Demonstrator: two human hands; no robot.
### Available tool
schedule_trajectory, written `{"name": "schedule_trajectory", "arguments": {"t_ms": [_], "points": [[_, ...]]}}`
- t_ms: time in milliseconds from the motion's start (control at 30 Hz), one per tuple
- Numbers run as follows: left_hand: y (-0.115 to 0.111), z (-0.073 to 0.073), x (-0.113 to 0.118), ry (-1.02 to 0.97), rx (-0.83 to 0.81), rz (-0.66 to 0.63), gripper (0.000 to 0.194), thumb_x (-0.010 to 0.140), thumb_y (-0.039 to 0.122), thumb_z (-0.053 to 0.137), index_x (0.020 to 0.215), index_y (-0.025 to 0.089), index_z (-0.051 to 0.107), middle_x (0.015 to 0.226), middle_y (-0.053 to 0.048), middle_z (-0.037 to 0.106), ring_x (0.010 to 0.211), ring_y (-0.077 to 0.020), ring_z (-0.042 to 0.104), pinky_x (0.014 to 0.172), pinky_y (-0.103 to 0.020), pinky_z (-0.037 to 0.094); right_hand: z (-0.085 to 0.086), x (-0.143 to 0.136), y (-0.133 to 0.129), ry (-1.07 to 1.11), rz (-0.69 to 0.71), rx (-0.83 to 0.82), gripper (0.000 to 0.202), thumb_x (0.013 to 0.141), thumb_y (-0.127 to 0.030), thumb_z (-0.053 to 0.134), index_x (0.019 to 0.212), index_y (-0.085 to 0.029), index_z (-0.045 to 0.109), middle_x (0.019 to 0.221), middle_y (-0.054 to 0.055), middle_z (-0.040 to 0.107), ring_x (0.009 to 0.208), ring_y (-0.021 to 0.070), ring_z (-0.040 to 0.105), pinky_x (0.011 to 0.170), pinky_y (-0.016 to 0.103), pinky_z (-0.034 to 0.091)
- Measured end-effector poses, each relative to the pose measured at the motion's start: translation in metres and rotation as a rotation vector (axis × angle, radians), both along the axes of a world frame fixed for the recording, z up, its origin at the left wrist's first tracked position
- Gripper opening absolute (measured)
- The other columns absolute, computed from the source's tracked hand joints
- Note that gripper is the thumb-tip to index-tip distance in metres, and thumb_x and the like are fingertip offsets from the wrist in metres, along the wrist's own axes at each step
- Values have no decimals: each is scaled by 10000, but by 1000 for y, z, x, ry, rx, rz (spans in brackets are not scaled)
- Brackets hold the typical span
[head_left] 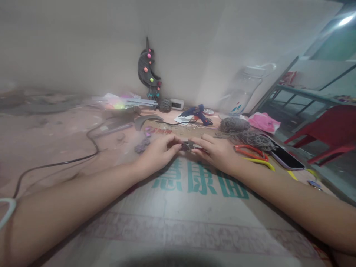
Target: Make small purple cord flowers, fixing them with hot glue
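Observation:
Over the cardboard, my two hands meet at a small dark grey piece [187, 145], blurred and partly covered by fingers, so its kind is unclear. My left hand [164, 150] is closed, with thumb and forefinger pinching the piece's left end. My right hand [215, 151] grips it from the other side, fingers bent around it. A thin, lighter strip shows beneath the right fingers. Left of my left hand lie small purple pieces [143, 142]. Just beyond my right wrist are red-orange looped handles [251, 151] and a yellow handle [260, 162].
A blue glue gun [196, 113] lies behind my hands, its black cord [93, 141] trailing left. Grey yarn [235, 126], a phone [287, 154] and a clear bottle [241, 92] stand right. A grey crescent decoration [147, 70] with coloured balls leans on the wall. Printed cardboard [178, 207] covers the front.

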State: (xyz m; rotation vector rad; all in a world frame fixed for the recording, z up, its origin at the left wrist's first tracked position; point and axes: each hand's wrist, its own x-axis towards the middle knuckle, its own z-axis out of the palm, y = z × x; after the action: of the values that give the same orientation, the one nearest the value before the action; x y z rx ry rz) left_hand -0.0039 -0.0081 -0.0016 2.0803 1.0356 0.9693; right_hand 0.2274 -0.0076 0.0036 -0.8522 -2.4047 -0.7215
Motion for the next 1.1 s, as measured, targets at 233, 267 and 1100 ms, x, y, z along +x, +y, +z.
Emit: {"name": "schedule_trajectory", "arguments": {"t_ms": [233, 267, 1100], "points": [[0, 1, 0, -22, -22, -18, 161, 903, 284, 504, 917, 169, 615, 889, -26, 681, 803, -162, 625, 748, -282, 483, -1, 1, 0, 13, 25, -14, 346, 993, -377, 428, 1132, -169, 667, 746, 26, 611, 585, 110, 514, 522, 239, 318], [0, 0, 0, -23, -24, -23, 163, 904, 286, 504, 919, 168, 615, 889, -26, 681, 803, -162, 625, 749, -282, 483, -1, 1, 0, 14, 28, -22, 348, 993, -378, 429, 1134, -167, 666, 748, 27, 609, 589, 109, 516, 527, 237, 321], [2, 0, 0, -47, -69, -44, 188, 898, 309, 513, 913, 162, 629, 889, -39, 695, 814, -173, 629, 741, -285, 480, 2, -1, -2, 7, 10, -42, 366, 999, -394, 402, 1134, -178, 665, 759, 31, 634, 597, 111, 545, 530, 232, 353]]}}
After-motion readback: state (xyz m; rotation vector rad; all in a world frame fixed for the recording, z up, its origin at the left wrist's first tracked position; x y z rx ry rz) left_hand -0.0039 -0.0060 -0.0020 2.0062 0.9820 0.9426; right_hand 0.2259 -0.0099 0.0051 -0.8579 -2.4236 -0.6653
